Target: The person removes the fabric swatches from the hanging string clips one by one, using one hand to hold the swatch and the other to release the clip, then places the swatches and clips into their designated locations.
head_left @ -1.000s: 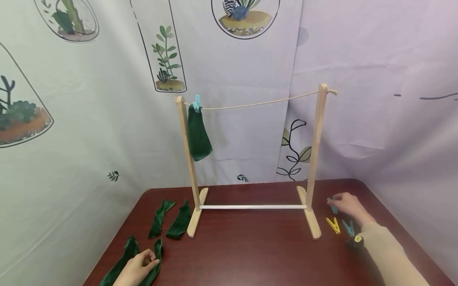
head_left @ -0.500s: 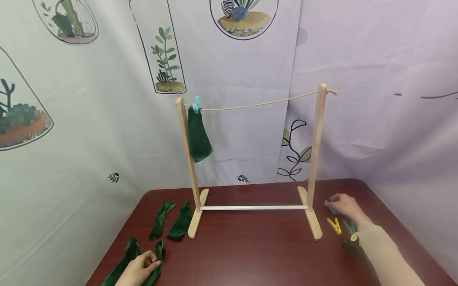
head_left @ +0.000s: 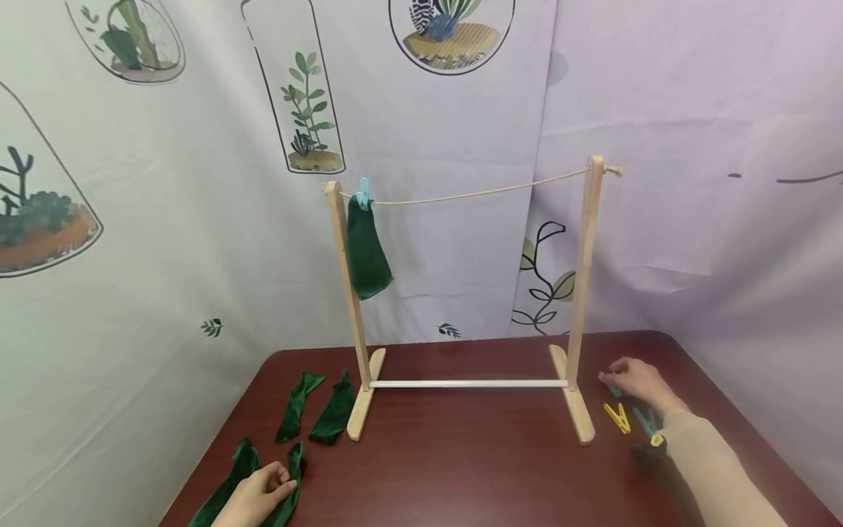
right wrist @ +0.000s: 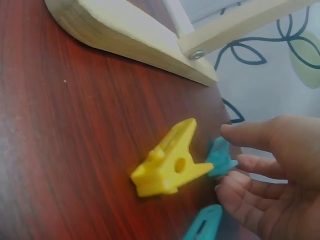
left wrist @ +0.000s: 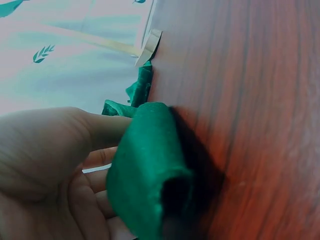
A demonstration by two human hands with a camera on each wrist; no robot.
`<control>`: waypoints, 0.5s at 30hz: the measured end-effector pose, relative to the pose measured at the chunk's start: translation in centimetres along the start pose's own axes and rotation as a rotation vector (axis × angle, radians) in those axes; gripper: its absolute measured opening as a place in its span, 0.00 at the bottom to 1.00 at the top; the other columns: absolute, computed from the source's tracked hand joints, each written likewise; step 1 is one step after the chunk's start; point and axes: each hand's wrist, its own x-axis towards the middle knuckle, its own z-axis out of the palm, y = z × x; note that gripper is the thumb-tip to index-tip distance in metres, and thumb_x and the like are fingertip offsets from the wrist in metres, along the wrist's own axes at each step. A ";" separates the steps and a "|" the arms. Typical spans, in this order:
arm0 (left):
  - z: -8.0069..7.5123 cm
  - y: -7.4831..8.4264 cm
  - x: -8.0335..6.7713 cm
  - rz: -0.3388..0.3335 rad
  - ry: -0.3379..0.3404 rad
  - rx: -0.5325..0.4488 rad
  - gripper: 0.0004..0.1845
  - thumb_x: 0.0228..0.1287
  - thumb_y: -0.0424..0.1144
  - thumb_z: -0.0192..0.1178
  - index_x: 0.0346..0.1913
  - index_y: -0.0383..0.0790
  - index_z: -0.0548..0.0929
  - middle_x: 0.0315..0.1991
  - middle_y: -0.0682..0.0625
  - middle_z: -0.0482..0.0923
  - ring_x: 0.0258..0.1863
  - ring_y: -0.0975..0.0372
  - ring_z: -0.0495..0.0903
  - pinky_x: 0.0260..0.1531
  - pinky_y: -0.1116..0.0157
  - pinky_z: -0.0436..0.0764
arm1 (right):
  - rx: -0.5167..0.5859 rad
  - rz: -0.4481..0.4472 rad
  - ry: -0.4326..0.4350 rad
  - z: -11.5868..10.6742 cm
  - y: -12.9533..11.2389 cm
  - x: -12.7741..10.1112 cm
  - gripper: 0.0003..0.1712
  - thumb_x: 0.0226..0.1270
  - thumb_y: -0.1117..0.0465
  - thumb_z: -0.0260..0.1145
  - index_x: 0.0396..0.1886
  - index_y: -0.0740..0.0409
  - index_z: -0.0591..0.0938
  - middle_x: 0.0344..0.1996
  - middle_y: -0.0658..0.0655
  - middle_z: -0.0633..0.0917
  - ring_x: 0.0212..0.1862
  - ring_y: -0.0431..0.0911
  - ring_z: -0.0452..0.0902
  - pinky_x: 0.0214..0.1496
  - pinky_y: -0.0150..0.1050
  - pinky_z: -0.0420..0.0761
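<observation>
Left hand: the left hand (head_left: 253,498) lies at the near left corner of the bench (head_left: 461,454), thumb and curled fingers pinching a green cloth strip (head_left: 290,479); in the left wrist view the soft, velvety strip (left wrist: 147,170) is rolled over the fingers (left wrist: 95,157).
Cloth on the bench: a second long green strip (head_left: 227,483) lies just beside the hand, close to the bench's left edge; two shorter green pieces (head_left: 316,413) lie further back, near the rack's left foot.
Bench surface: dark red-brown wood grain, smooth, rounded corners; the wide middle between the hands is bare.
Rack: a pale wooden rack (head_left: 582,293) with two upright posts on flat feet, a white rod (head_left: 467,383) joining the feet, a thin rope (head_left: 481,192) sagging between the post tops.
Hung piece: a green cloth (head_left: 365,252) hangs by a light blue peg (head_left: 362,192) at the rope's left end; the rest of the rope is free.
Pegs: a yellow plastic peg (head_left: 617,417), wedge-shaped with a hole, lies near the rack's right foot; teal pegs (head_left: 644,421) lie beside it.
Right hand: the right hand (head_left: 635,380) rests at the bench's right side, fingertips closing on a teal peg (right wrist: 220,157) that is on the bench; fingers (right wrist: 250,135) loosely bent, grip not complete.
Backdrop: printed fabric hangs behind the bench.
</observation>
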 end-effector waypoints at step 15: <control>-1.9 0.7 0.0 -0.013 0.029 -0.011 0.11 0.68 0.43 0.65 0.38 0.37 0.79 0.26 0.50 0.78 0.23 0.57 0.77 0.28 0.60 0.77 | -0.025 -0.069 0.074 -2.9 -0.6 -1.5 0.30 0.70 0.52 0.67 0.53 0.77 0.76 0.38 0.68 0.85 0.41 0.61 0.83 0.44 0.58 0.80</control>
